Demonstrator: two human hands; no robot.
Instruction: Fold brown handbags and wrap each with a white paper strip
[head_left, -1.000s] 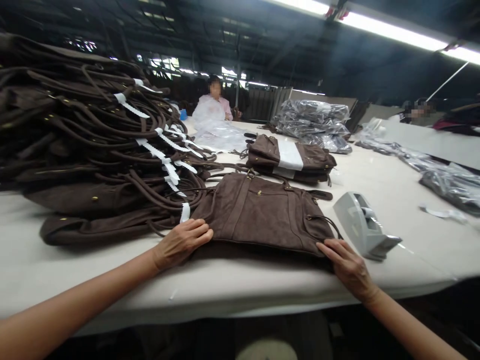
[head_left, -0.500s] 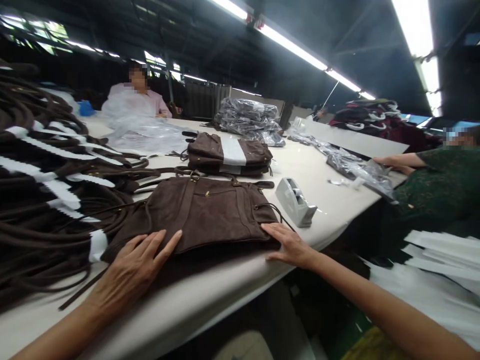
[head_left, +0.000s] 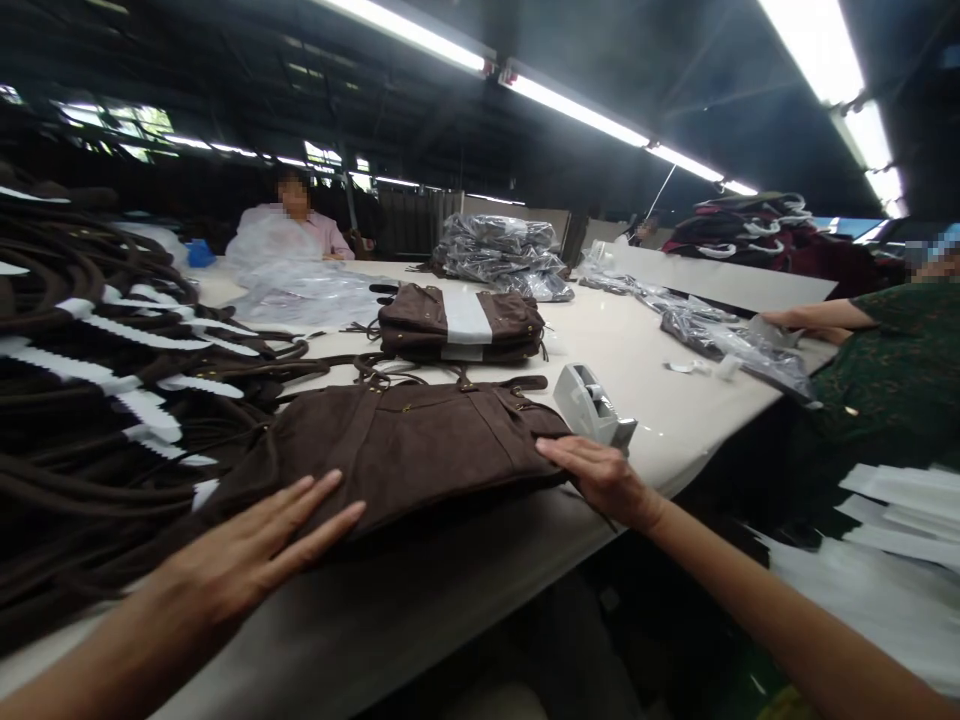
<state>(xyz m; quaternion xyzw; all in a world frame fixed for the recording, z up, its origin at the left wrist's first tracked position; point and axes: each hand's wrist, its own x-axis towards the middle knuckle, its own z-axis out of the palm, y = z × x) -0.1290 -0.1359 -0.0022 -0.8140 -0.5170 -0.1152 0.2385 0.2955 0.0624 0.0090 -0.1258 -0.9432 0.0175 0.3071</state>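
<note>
A dark brown bag [head_left: 427, 450] lies on the white table [head_left: 622, 345], its near edge raised a little. My left hand [head_left: 247, 550] rests on its near left part with the fingers spread. At the bag's right end, my right hand [head_left: 600, 475] grips the corner, fingers on top and the thumb hidden. Just behind that hand stands a grey tape dispenser [head_left: 589, 405]. Farther back lies another brown bag [head_left: 405, 320] with a white paper band [head_left: 466, 320] around it.
Brown bags with white-wrapped straps [head_left: 150, 400] pile up at the left. Plastic-wrapped bags [head_left: 499, 250] are stacked at the back. A person in pink [head_left: 330, 235] sits behind clear plastic; another in green [head_left: 885, 350] works at the right. White sheets [head_left: 885, 560] lie lower right.
The bag's near edge has lifted slightly. My right hand has closed on the corner and moved a little right and up; my left hand has slid slightly toward me. The view has tilted upward.
</note>
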